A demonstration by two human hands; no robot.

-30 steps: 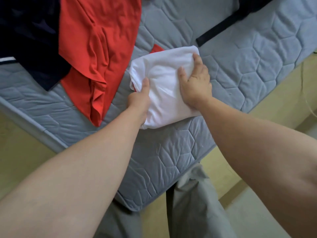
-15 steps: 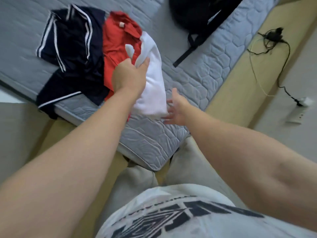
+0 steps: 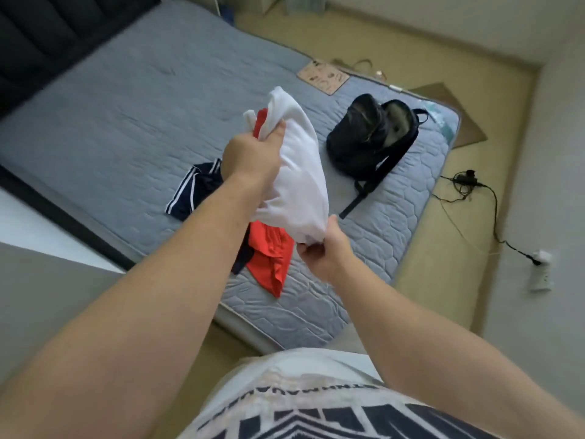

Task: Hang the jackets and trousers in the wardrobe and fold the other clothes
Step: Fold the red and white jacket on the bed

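Note:
A folded white garment (image 3: 300, 172) with a bit of red showing at its top is held in the air above the grey mattress (image 3: 126, 122). My left hand (image 3: 250, 155) grips its upper end, fingers curled into the cloth. My right hand (image 3: 319, 253) pinches its lower corner from below. Under the garment, a red shirt (image 3: 269, 251) lies crumpled on the mattress near its front edge. A navy garment with white stripes (image 3: 193, 191) lies beside the red shirt, partly hidden by my left forearm.
A black backpack (image 3: 370, 137) lies open on the mattress to the right. A dark padded headboard (image 3: 47, 36) stands at the far left. On the floor at the right run a black cable (image 3: 468, 182) and a white power strip (image 3: 543, 274).
The white garment has been lifted off the mattress into the air. My right hand went from an open reach to pinching its lower corner. The view has pulled back and up.

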